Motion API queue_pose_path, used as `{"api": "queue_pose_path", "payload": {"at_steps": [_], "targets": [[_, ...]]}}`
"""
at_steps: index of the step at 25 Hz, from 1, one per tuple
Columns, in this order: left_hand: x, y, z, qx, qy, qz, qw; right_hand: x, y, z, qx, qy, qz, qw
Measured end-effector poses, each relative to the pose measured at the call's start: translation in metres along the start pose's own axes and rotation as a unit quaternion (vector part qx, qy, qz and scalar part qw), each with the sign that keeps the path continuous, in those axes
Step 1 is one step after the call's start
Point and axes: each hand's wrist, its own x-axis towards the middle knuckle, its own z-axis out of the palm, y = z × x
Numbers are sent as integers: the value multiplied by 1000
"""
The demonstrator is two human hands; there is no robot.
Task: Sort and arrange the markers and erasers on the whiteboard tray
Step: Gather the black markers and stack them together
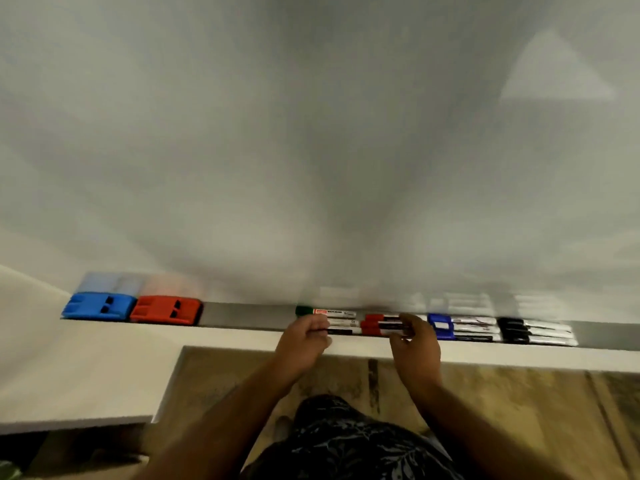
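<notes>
1. Markers lie in colour groups on the whiteboard tray.
2. Left hand fingers pinch the green markers.
3. Right hand fingers curl over the red markers.
4. Blue markers and black markers lie beyond the right fingers; both erasers lie well beyond the left fingers.

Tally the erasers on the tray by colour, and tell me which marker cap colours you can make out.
Blue eraser: 1
Red eraser: 1
Total erasers: 2
Marker groups by cap: green, red, blue, black: 4 colours; the hands and blur prevent an exact marker count.
</notes>
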Motion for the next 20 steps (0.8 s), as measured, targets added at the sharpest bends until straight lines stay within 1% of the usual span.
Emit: {"api": "queue_pose_path", "payload": {"at_steps": [2, 3, 5, 8, 14, 17, 20], "targets": [[6, 8, 9, 14, -88, -1, 996, 3, 3, -8, 7, 28, 36, 999], [9, 12, 16, 29, -121, 0, 992, 5, 4, -12, 3, 31, 50, 998], [15, 21, 35, 62, -151, 4, 987, 9, 5, -20, -35, 39, 52, 997], [22, 31, 61, 90, -146, 0, 985, 12, 4, -26, -97, 41, 16, 994], [35, 34, 81, 176, -137, 0, 975, 17, 4, -35, -118, -24, -5, 993], [32, 29, 82, 218, -137, 24, 966, 18, 5, -35, -137, -48, -26, 989], [28, 26, 82, 236, -138, 39, 961, 21, 4, -33, -137, -59, -37, 988]]}}
